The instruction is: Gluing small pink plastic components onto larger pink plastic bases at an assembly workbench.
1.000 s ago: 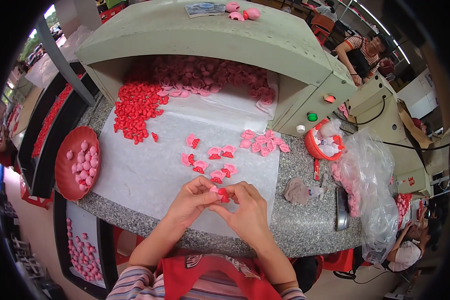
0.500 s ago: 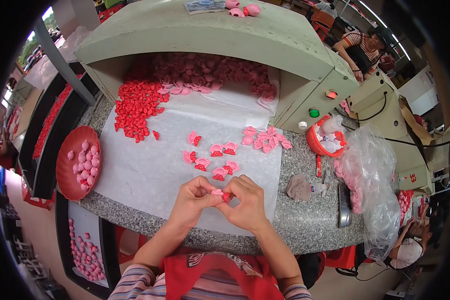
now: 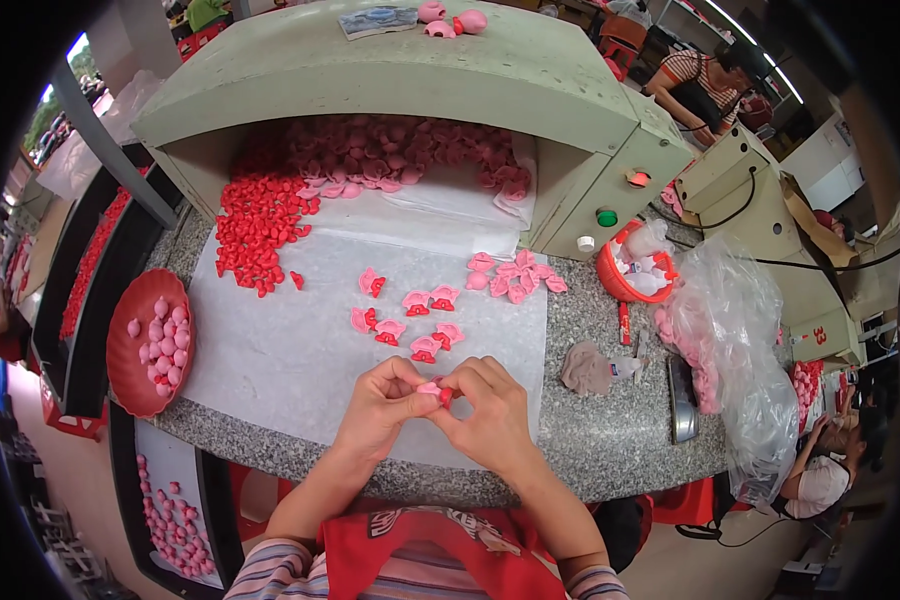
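Over the near part of the white sheet, my left hand pinches a small pink molded piece between thumb and fingers. Close against it, my right hand is closed on a small red molded piece. The two pieces meet between my fingertips, which partly cover them. Just beyond my hands lie several pink pieces with red parts joined to them. A cluster of plain pink pieces rests farther off to the right.
A pale green metal housing arches over heaped pink pieces and a red pile. At left stands a red dish of pink balls. To the right are an orange basket, a cloth, a phone and plastic bags.
The view has shifted slightly, so the bench appears a little farther left. Both hands stay together on the pink and red pieces, with only slight finger movement.
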The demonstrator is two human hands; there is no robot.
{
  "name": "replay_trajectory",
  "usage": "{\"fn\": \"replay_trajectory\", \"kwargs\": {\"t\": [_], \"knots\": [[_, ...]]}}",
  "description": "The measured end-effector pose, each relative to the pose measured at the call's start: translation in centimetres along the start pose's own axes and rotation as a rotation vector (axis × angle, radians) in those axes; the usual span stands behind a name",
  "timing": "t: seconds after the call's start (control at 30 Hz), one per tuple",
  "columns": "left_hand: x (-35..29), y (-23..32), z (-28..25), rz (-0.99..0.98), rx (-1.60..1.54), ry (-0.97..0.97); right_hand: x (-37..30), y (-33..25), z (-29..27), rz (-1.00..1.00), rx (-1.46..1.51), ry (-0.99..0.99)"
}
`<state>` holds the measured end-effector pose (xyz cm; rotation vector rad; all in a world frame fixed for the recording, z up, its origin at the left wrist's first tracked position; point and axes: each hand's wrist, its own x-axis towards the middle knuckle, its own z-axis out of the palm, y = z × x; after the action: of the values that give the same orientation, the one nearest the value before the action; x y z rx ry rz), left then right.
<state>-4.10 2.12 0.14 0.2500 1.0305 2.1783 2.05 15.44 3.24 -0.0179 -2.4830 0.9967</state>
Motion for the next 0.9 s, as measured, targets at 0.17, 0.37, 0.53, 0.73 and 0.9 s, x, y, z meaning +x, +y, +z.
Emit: {"fn": "replay_trajectory", "kwargs": {"t": [0.17,0.37,0.53,0.73,0.9], "knots": [[0.2,-1.4,0.7,0.07,0.057,0.029,-0.7,0.8,-0.4,-0.051,0.001,0.052],[0.9,1.2,4.5,0.186,0.893,-0.097,-2.7,3.2,-1.2,0.023,-0.154,0.065],[-5.8,7.2,14.7,0.233,0.557,-1.562,-3.3,5.7,-1.8,0.149,-0.261,0.027],[-8.9,2.9,18.4,0.578,0.537,-1.498,-4.2,5.7,-2.7,0.239,-0.217,0.004],[-10.8,0.9,19.7,0.485,0.732,-1.403,-5.5,6.3,-4.3,0.231,-0.234,-0.002]]}}
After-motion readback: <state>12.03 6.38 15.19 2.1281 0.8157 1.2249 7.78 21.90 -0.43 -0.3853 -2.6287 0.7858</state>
